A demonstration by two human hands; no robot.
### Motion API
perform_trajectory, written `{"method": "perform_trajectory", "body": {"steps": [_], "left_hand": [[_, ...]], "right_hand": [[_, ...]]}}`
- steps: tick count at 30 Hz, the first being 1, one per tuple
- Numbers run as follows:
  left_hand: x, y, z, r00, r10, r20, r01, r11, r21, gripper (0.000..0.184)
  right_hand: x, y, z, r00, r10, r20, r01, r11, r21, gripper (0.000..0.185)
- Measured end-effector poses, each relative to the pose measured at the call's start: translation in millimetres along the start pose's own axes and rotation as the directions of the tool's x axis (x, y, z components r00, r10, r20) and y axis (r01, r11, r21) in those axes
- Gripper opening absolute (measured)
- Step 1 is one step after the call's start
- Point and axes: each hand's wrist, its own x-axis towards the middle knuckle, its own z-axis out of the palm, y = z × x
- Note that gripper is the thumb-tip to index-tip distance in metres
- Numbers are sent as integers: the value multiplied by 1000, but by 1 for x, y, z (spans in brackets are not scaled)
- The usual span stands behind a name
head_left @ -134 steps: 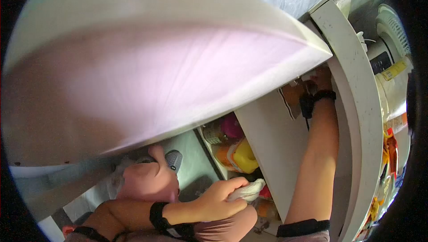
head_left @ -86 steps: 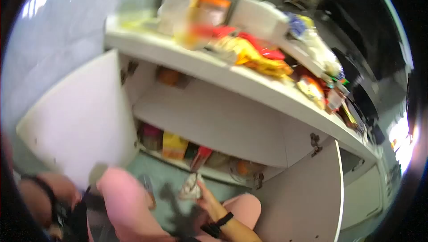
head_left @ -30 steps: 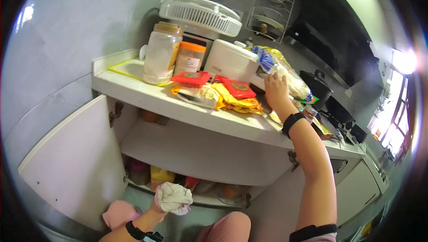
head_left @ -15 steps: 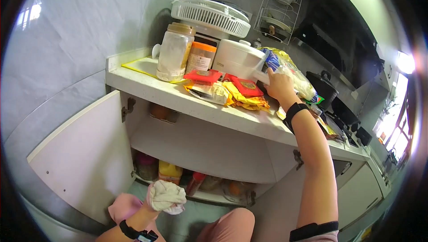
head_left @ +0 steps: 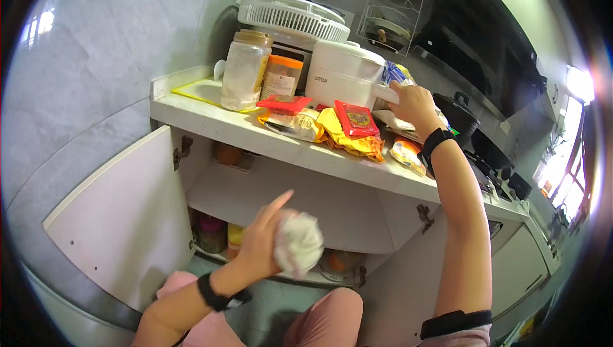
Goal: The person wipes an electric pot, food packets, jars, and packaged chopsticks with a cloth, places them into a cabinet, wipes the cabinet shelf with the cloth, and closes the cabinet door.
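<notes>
My left hand is closed on a crumpled white cloth, its index finger stretched out. It is in front of the open cupboard's shelf. Up on the counter, my right hand closes round the stubby handle of a white lidded electric pot; part of the grip is hidden behind the fingers. Red packets and yellow food bags lie just in front of the pot. A small orange-and-white packet lies below my right wrist.
A cloudy jar and an orange-lidded tub stand left of the pot, before a white slotted basket. The cupboard door hangs open at left. Jars stand low inside. A black pot is at right.
My left hand has risen with the cloth and moved right, toward the cupboard shelf. The white pot has shifted slightly back and right, with my right hand at its handle.
</notes>
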Motion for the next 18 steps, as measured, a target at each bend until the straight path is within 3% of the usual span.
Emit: {"method": "perform_trajectory", "body": {"steps": [2,3,4,5,7,10,18], "left_hand": [[59,10,21,972,231,-43,-225,967,116,59],[89,10,35,930,364,46,-365,908,203,72],[115,20,46,919,361,160,-391,887,245,64],[133,17,68,932,335,136,-361,879,311,58],[159,13,88,968,86,237,-181,892,414,62],[167,8,91,933,-6,360,-173,870,462,69],[164,8,89,934,15,356,-175,889,423,74]], "right_hand": [[1,1,-2,1000,-5,-9,5,999,36,40],[2,0,-1,1000,3,-13,-2,999,34,40],[2,-1,-2,1000,23,14,-24,999,36,37],[2,-1,0,998,41,46,-43,998,38,33],[-6,4,0,999,36,2,-36,998,47,32],[-17,12,0,995,16,-98,-4,992,129,38],[-23,40,-9,994,44,-96,-32,991,127,47]]}}
